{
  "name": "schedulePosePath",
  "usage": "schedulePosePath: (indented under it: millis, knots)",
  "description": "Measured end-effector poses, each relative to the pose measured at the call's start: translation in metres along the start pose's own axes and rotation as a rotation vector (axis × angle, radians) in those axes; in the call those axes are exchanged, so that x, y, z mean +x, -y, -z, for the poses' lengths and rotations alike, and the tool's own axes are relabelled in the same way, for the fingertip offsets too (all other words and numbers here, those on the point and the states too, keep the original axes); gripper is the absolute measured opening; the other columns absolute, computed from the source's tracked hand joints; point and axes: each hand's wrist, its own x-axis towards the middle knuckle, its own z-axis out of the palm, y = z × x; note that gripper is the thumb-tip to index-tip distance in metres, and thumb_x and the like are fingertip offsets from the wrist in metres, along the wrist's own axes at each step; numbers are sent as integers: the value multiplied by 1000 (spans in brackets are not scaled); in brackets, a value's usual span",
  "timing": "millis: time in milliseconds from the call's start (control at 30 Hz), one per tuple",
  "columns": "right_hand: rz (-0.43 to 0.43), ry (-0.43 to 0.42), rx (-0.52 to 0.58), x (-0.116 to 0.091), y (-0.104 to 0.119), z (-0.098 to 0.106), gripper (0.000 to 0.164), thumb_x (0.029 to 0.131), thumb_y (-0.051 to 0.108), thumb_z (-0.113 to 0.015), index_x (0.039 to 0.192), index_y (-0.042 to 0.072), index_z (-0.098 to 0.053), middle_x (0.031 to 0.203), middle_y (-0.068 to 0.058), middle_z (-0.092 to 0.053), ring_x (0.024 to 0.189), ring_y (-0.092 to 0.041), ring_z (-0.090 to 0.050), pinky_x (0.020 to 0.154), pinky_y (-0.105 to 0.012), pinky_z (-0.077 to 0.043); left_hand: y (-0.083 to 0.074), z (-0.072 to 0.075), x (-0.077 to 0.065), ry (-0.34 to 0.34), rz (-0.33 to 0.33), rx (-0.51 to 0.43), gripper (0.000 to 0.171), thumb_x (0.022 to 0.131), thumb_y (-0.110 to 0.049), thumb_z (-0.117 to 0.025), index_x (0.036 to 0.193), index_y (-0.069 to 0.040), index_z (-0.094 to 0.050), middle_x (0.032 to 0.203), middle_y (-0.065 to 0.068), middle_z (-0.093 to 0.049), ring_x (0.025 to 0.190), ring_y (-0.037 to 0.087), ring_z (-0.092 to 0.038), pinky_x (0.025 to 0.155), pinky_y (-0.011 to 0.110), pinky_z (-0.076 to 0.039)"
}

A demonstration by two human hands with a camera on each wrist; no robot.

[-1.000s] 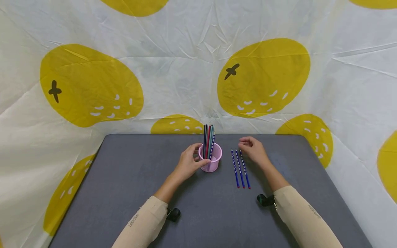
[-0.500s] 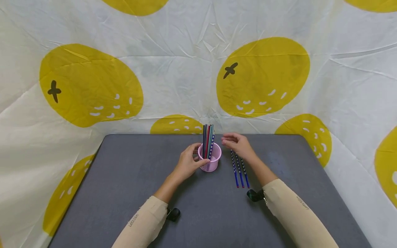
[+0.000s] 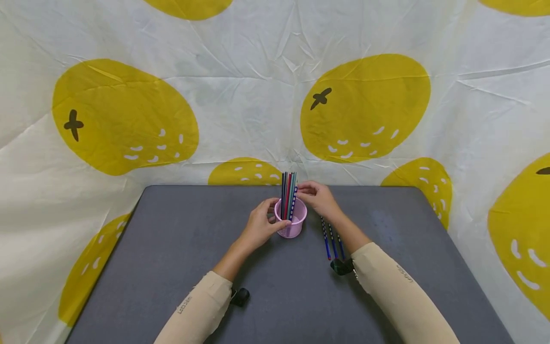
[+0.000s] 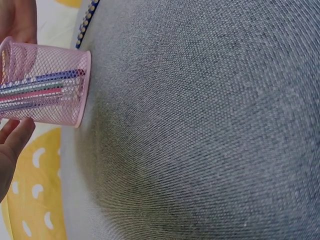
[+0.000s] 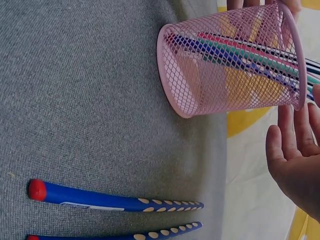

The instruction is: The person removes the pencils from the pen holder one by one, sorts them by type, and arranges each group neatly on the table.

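Note:
A pink mesh pencil cup [image 3: 292,232] stands on the grey table. My left hand [image 3: 261,223] holds it from the left, thumb at the near rim and fingers around the far side. Several pencils [image 3: 286,191] stand upright in the cup, among them dark, red and green ones. A blue pencil with white dots [image 3: 294,204] leans at their right. My right hand [image 3: 321,199] is at the cup's right rim, its fingertips beside the dotted pencil. In the right wrist view its fingers [image 5: 288,132] look extended; whether they touch the pencil cannot be told.
Three blue dotted pencils with red ends, one of them a near pencil [image 5: 95,196], lie side by side right of the cup, partly under my right forearm. Behind the table [image 3: 180,267] hangs a white cloth [image 3: 249,105] with yellow fruit shapes.
My right hand has moved left from above the pencils on the table to the cup's rim, and its forearm now covers part of those pencils. My left hand and the cup have stayed put.

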Motion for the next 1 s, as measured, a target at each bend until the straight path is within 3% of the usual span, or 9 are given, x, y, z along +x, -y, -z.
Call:
schedulePosePath:
  millis: [200,433,700,833,1000]
  knots:
    - [0,-18,-42,0,1,-4,34,96,13,-73,124,-6,-66,115,-25,-71,94,-16,-68,83,-19,-58,0,-1,-1,3,5,3,71,81,-21,-90,140,-3,-55,130,14,-63,116,29,-66,95,34,-61]
    - [10,-56,-59,-3,1,-4,29,96,11,-74,119,-6,-68,107,-23,-72,85,-11,-65,78,-17,-56,1,-2,-2,11,13,12,71,82,-22,-90,140,-4,-55,130,13,-62,117,28,-65,95,32,-61]
    - [51,-128,15,-3,5,-2,28,94,5,-74,117,-9,-67,103,-26,-71,79,-3,-64,74,-13,-56,0,-1,-3,-10,-12,17,69,80,-19,-91,138,-5,-56,127,14,-64,115,27,-67,93,29,-61]
    - [72,-140,77,-5,12,1,28,94,2,-73,117,-11,-66,101,-26,-70,77,-5,-67,74,-22,-63,-1,-1,-2,-16,-12,12,68,80,-17,-91,137,-4,-57,127,15,-64,115,28,-67,93,27,-61]
    - [87,-134,143,-8,23,7,28,96,2,-71,118,-13,-63,99,-19,-68,78,-8,-70,80,-42,-66,-2,0,-3,-16,-7,12,69,80,-18,-91,137,-3,-56,127,15,-64,115,28,-67,93,29,-61]
